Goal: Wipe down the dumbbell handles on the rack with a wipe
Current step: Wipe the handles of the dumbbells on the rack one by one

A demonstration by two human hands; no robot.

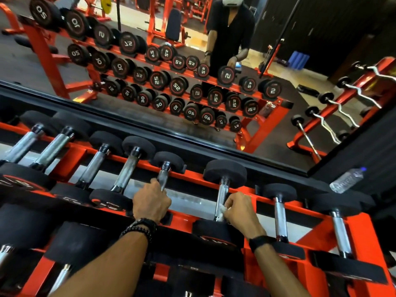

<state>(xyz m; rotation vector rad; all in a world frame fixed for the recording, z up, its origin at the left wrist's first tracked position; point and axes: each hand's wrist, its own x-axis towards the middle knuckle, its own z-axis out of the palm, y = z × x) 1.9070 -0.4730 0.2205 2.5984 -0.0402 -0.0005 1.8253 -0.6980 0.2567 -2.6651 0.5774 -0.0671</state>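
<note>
Head view: 2 bare hands over the top tier of an orange rack [192, 175], facing a mirror [150, 71].
Right hand [240, 212]: fingers curled, pinching a white wipe [222, 209] against the chrome handle [221, 195] of 1 dumbbell.
Left hand [151, 203]: curled round the neighbouring dumbbell's handle [163, 179].
Water bottle [346, 180]: lying on the ledge, far right.

A wall mirror [192, 86] reflects dark floor, red gym frames, seemingly 1 bench [173, 24].
</note>
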